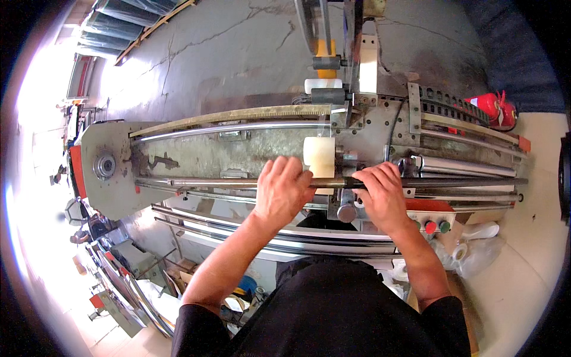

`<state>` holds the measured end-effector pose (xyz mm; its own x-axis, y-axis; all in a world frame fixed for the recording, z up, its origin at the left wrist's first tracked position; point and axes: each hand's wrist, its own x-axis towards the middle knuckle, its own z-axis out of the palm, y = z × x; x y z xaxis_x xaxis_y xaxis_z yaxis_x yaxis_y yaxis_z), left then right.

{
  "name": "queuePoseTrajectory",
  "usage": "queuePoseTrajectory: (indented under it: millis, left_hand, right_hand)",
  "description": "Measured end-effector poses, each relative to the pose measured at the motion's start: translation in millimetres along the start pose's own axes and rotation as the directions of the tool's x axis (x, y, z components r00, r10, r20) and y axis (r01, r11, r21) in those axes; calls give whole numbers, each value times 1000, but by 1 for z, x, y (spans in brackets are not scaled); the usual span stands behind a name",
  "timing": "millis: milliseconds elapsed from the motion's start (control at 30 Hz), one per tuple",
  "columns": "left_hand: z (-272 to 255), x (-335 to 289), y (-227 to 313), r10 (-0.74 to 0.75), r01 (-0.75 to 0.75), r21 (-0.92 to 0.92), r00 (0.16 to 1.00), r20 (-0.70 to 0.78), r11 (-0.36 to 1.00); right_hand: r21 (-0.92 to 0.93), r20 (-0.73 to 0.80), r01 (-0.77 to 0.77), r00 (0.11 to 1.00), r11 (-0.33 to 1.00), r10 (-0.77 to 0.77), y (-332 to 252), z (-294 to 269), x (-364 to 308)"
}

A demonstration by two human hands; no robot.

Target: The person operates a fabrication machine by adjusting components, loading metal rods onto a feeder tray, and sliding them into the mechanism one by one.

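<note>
A long dark metal shaft (226, 183) lies crosswise in front of me over the bed of a machine. My left hand (284, 189) is closed round the shaft left of its middle, knuckles up. Farther right, my right hand (382, 195) has its fingers bent over the darker part of the shaft, closed on it. Between the hands and just behind the shaft stands a cream-coloured roller (319, 153). A round metal knob (346, 213) sits below the shaft, near my right hand. The palms and the undersides of my fingers are hidden.
The grey machine end plate (95, 149) stands at the left. A red-faced control box (431, 215) with red and green buttons is right of my right forearm. Red fire extinguishers (496, 108) stand at the far right. Clear plastic bags (479, 256) lie at the lower right.
</note>
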<state>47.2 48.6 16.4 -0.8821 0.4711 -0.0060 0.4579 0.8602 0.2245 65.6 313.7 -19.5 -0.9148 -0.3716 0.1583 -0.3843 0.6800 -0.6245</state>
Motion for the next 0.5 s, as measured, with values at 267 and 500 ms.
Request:
queuePoseTrajectory:
  millis: [267, 500]
  left_hand:
    - [-2, 44, -26, -2, 267, -349, 797, 604, 898]
    - [-9, 40, -42, 116, 470, -652, 753, 648, 595]
  right_hand:
    - [17, -30, -29, 999, 999, 29, -2, -3, 5]
    - [-41, -87, -29, 996, 999, 25, -4, 4, 0]
